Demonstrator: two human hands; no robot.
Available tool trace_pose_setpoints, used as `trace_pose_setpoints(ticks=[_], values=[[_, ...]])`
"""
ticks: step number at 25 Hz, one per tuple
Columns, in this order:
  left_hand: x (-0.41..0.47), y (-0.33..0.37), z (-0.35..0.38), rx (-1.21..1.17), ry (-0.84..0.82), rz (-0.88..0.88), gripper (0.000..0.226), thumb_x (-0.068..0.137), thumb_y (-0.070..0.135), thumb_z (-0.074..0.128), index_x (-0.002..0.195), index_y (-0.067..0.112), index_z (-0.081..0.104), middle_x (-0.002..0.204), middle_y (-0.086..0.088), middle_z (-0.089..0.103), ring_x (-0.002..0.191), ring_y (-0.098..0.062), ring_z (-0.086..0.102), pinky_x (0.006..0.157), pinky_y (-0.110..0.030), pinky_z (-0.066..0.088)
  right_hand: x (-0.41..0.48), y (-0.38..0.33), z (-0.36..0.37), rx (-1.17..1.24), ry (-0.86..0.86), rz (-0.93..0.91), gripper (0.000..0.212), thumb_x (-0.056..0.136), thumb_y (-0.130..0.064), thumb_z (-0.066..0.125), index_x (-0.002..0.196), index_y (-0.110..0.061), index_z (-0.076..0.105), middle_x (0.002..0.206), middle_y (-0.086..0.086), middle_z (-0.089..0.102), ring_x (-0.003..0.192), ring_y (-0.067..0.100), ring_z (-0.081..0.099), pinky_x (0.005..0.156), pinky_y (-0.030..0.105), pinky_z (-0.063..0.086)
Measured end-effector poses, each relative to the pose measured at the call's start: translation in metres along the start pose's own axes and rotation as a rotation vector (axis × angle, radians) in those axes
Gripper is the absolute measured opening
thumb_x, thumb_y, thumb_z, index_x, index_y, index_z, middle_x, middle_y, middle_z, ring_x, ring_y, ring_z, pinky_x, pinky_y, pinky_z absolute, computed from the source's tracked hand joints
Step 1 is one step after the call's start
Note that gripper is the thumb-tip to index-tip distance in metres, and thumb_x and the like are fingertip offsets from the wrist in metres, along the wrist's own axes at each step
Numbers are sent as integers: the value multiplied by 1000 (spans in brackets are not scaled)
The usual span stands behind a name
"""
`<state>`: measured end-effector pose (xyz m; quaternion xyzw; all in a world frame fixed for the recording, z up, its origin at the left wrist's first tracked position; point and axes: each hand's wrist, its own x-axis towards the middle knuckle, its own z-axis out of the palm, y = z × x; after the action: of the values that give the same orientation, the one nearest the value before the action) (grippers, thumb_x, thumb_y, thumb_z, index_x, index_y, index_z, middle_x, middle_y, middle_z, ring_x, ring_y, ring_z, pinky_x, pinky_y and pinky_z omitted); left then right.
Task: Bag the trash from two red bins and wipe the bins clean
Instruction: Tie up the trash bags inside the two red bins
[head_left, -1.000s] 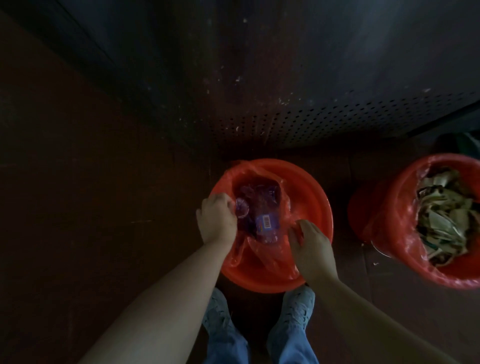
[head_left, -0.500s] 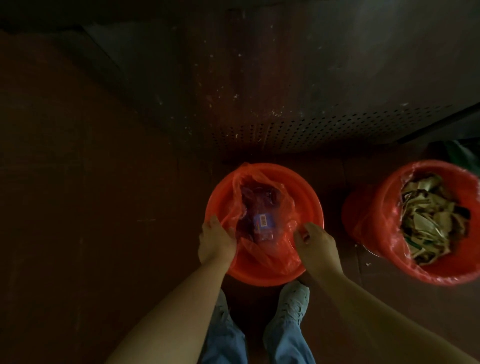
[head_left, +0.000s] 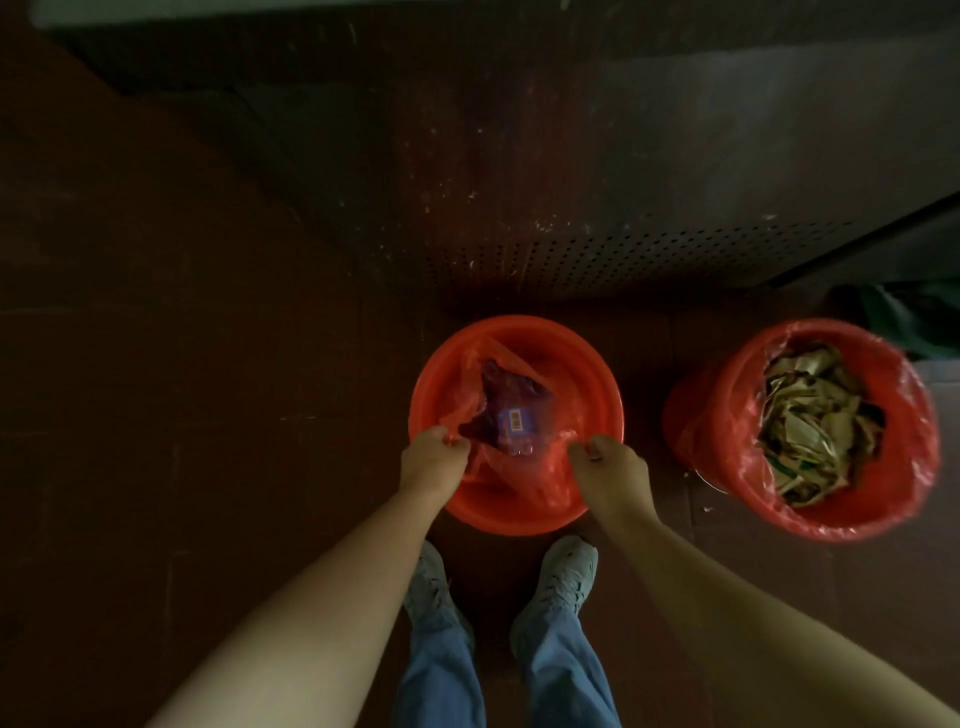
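Observation:
A red bin (head_left: 582, 374) stands on the dark floor just ahead of my feet. Inside it lies a loose red plastic bag (head_left: 524, 473) holding dark trash with a blue barcode label (head_left: 514, 421). My left hand (head_left: 431, 460) pinches the bag's edge at the bin's near left rim. My right hand (head_left: 608, 467) pinches the bag's edge at the near right. A second red bin (head_left: 701, 415) lined with a red bag (head_left: 914, 410) stands to the right, full of crumpled brown paper and cardboard (head_left: 810, 431).
A dark perforated metal panel (head_left: 623, 254) rises behind the bins. A dark green thing (head_left: 904, 322) lies behind the right bin. My two grey shoes (head_left: 566, 571) stand right below the near bin. Bare dark floor stretches to the left.
My view has risen, so the bins look farther away. Both hands moved to the near side of the bin and now pinch the bag's edges, spread apart.

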<state>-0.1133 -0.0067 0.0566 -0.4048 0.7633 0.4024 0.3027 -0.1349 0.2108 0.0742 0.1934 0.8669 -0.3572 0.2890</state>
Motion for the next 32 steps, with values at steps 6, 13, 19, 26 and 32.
trace_pose_setpoints(ticks=[6,13,19,26,32], values=[[-56,51,-14,-347,-177,107,18,94,15,56,81,17,67,75,-1,71,67,-11,65,69,-27,48,-21,-55,-28,267,-132,45,26,91,-24,59,72,-9,69,62,9,66,56,17,56,55,30,44],[-60,58,-17,-428,-391,137,24,98,3,56,112,10,74,98,-15,77,96,-29,74,89,-34,58,-30,-60,-32,135,-300,-269,49,94,1,48,86,-39,75,84,-20,72,65,6,65,60,16,48],[-54,38,-28,-470,-629,41,14,95,0,63,105,1,73,88,-11,75,82,-16,72,75,-21,57,-30,-51,-21,11,-385,-418,37,89,3,58,111,-25,67,102,-8,65,77,6,67,72,25,56],[-57,38,-40,-519,-724,-5,9,96,8,64,100,5,72,94,-9,68,92,-17,62,90,-27,53,-22,-59,-12,-110,-457,-485,36,84,1,64,105,-28,65,85,-25,54,72,-16,58,62,5,42],[-60,42,-42,-449,-637,31,2,94,11,68,94,12,66,100,-8,67,98,-17,63,90,-28,52,-14,-60,-9,-295,-327,-556,26,87,-12,63,83,-36,55,79,-21,52,72,-5,51,61,17,35]])
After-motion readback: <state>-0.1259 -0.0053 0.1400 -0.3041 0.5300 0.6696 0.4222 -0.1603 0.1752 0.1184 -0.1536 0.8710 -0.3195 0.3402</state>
